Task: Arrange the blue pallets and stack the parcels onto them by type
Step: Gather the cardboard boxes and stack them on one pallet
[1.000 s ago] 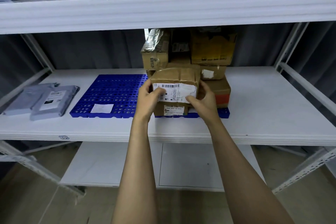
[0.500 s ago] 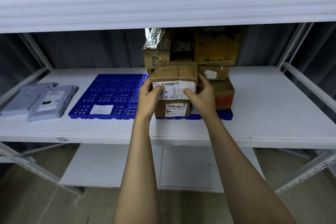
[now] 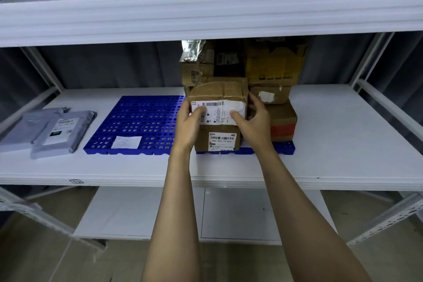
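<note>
On right blue pallet [image 3: 283,147], 12 o'clock: taped carton [image 3: 219,96] sits atop labelled box [image 3: 219,142], left hand [image 3: 190,123] grasping its 9 o'clock side, right hand [image 3: 254,121] its 3 o'clock side. Step: stacking cartons. Next, probably: release, move grey mailers [image 3: 61,128] onto left pallet [image 3: 146,117]

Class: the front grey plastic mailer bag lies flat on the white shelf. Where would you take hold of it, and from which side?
Probably pinch the near edge of the front grey plastic mailer bag, coming from the white shelf's open front. It lies flat, so only an edge lifts; that edge is nearest and unobstructed.
</note>
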A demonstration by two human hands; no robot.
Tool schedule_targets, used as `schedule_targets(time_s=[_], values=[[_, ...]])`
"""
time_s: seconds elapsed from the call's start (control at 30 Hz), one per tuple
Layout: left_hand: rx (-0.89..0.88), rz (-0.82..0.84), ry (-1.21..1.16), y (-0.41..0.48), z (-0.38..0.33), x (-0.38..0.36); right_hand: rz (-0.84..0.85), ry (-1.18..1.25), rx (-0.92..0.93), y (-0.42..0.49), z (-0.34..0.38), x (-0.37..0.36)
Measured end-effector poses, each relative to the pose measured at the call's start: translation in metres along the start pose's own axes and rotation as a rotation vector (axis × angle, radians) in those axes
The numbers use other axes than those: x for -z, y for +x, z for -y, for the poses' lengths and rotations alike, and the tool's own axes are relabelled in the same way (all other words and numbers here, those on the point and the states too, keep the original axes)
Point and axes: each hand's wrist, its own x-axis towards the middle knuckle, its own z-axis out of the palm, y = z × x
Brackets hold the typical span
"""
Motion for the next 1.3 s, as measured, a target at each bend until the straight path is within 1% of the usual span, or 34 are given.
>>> schedule_targets(time_s=[0.3,0.6,0.93,1.3], values=[[0.078,0.009,0.035,-0.001,0.018,0.000,-0.001,-0.062,0.009,-0.003,-0.013,0.001],[0.076,0.015,0.052,0.001,0.021,0.000,-0.020,-0.061,0.025,-0.001,-0.012,-0.003],[0.020,0.006,0.126,-0.002,0.025,-0.003,-0.061,-0.075,0.032,-0.008,-0.015,-0.003],[-0.014,-0.086,0.130,-0.014,0.022,-0.004,-0.116,-0.016,0.042,-0.019,-0.011,0.005]])
